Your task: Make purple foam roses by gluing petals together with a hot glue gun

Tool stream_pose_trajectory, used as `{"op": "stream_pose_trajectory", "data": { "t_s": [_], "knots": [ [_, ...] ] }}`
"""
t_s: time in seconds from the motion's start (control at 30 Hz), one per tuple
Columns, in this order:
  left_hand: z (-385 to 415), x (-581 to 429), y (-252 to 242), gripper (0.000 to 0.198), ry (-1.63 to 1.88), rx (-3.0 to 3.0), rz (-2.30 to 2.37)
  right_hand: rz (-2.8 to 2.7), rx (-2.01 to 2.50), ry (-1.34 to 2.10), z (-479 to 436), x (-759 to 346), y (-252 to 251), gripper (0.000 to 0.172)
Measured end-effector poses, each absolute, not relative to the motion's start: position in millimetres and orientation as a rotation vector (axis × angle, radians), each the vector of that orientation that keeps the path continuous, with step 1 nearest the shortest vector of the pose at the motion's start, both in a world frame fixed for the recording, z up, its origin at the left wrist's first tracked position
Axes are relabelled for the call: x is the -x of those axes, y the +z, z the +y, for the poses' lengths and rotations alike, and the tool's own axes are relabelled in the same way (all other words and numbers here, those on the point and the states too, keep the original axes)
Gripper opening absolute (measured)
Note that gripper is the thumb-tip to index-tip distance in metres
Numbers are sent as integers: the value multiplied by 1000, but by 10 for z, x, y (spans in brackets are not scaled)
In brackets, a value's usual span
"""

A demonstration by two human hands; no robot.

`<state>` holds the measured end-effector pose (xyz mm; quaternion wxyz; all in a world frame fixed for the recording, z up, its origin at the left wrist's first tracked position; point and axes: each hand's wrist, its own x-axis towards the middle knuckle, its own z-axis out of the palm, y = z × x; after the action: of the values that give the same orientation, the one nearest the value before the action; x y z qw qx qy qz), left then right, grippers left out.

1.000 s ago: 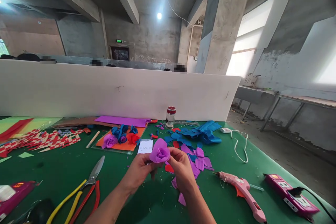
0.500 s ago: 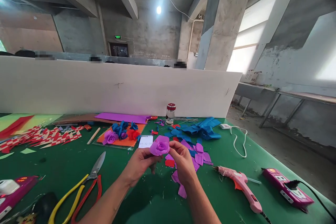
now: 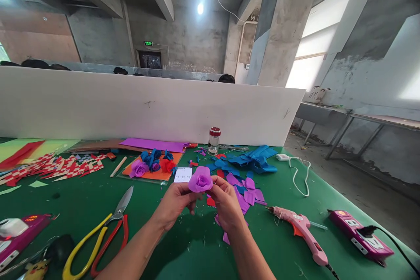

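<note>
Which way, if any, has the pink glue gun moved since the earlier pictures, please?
No, the pink glue gun lies in the same place beside the purple power strip, with no visible shift.

The underside of the purple flower (image 3: 200, 180) is hidden; the left edge crops a magenta power strip (image 3: 34, 230).
</note>
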<state>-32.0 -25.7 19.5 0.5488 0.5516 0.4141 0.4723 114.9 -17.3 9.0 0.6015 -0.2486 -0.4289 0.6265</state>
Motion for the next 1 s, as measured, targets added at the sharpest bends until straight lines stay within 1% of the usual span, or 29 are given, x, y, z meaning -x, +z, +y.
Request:
{"op": "stream_pose_trajectory", "data": {
  "t_s": [0.3, 0.43, 0.77, 1.0],
  "knots": [
    [-255, 309, 214, 30, 1122, -1217, 1006, -975, 538, 1454, -191, -1127, 30, 7],
    [-245, 313, 194, 33, 1101, -1173, 985, -977, 556, 1448, -172, -1118, 8, 9],
    [-204, 343, 155, 31, 1063, -1138, 972, -997, 653, 1414, -149, -1101, -10, 20],
    [-198, 332, 143, 31, 1099, -1100, 954, -977, 656, 1397, -152, -1081, 0, 25]
  ]
}}
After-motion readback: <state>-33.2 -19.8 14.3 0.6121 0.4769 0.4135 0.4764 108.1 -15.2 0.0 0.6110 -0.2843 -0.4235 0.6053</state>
